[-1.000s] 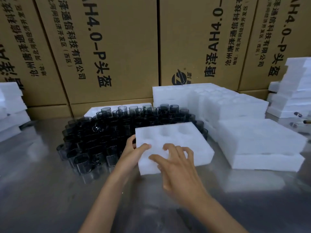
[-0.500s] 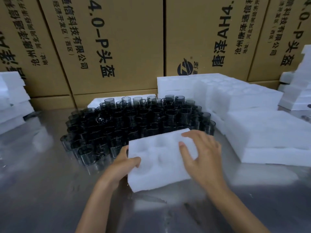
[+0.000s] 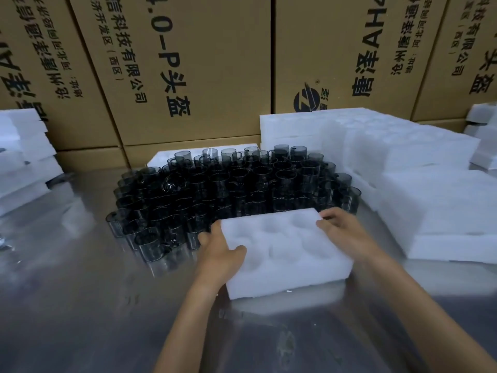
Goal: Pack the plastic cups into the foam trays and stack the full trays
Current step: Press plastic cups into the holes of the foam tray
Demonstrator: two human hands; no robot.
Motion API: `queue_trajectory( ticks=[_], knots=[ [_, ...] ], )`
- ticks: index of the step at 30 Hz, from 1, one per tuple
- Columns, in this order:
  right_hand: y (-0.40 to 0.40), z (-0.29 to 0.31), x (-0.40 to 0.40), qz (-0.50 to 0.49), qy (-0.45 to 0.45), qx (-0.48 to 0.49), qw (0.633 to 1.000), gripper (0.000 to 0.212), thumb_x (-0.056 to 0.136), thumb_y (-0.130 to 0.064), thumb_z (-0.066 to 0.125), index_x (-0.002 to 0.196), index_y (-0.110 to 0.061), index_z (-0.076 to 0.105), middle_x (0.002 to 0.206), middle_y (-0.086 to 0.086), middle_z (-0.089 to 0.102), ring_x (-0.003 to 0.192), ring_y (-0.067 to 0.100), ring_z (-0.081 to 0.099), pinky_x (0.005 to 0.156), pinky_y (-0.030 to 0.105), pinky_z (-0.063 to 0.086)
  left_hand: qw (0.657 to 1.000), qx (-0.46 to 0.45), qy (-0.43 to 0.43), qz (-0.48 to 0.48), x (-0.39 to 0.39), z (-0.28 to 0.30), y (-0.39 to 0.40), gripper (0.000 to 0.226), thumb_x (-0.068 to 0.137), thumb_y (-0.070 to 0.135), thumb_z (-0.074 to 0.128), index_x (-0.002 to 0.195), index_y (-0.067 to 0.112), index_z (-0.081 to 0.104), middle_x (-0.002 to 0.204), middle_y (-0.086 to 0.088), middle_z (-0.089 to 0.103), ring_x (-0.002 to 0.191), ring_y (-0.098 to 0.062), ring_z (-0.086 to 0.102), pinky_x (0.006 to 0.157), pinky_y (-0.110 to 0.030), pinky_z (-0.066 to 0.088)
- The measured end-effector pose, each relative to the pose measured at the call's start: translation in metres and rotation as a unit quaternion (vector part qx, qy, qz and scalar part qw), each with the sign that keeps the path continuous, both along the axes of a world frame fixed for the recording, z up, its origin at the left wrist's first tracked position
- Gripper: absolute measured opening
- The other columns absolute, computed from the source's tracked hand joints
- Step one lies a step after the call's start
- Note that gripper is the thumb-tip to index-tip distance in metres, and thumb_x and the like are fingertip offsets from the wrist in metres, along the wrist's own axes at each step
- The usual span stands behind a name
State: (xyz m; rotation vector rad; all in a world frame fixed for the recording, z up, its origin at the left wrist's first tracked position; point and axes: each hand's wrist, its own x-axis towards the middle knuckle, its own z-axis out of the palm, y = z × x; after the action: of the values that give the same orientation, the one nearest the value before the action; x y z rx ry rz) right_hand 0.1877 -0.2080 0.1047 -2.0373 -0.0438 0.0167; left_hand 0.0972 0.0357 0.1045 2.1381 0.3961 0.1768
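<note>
Tray (image 3: 285, 254) squared up, pockets empty, both hands gripping

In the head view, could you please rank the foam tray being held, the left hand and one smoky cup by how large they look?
1. Foam tray
2. Left hand
3. Cup; smaller-looking than the hand, though it stands slightly farther away.
</note>
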Motion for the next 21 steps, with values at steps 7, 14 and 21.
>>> queue_trajectory(
  ticks=[7,14,21],
  knots=[
    [-0.01,0.005,0.014,-0.117,-0.127,-0.085,0.981,0.014,0.088,-0.023,0.057,0.085,-0.029,0.07,0.078,-0.007,0.068,0.079,0.015,0.063,0.068,0.032,0.05,0.996,0.049,0.053,-0.053,0.005,0.013,0.012,0.068,0.093,0.029,0.057,0.152,0.026,0.024,0.128,0.0,0.029,0.09,-0.009,0.049,0.084,-0.029,0.04],
    [-0.037,-0.022,0.025,-0.036,-0.003,0.057,0.998,0.022,0.08,-0.002,0.076,0.085,-0.017,0.06,0.091,0.008,0.064,0.071,0.017,0.056,0.066,0.027,0.043,0.989,0.066,0.085,-0.103,0.014,0.028,0.018,0.063,0.091,0.024,0.059,0.148,0.026,0.031,0.121,0.0,0.052,0.099,-0.014,0.06,0.078,-0.026,0.047],
    [-0.037,0.004,0.006,-0.137,-0.229,0.034,0.963,0.025,0.073,-0.026,0.084,0.074,-0.028,0.059,0.074,-0.018,0.067,0.073,-0.001,0.063,0.064,0.009,0.043,0.982,0.094,0.106,-0.126,0.023,0.036,0.024,0.064,0.085,0.018,0.064,0.143,0.029,0.04,0.126,0.003,0.054,0.107,-0.016,0.058,0.089,-0.033,0.052]
  ],
)
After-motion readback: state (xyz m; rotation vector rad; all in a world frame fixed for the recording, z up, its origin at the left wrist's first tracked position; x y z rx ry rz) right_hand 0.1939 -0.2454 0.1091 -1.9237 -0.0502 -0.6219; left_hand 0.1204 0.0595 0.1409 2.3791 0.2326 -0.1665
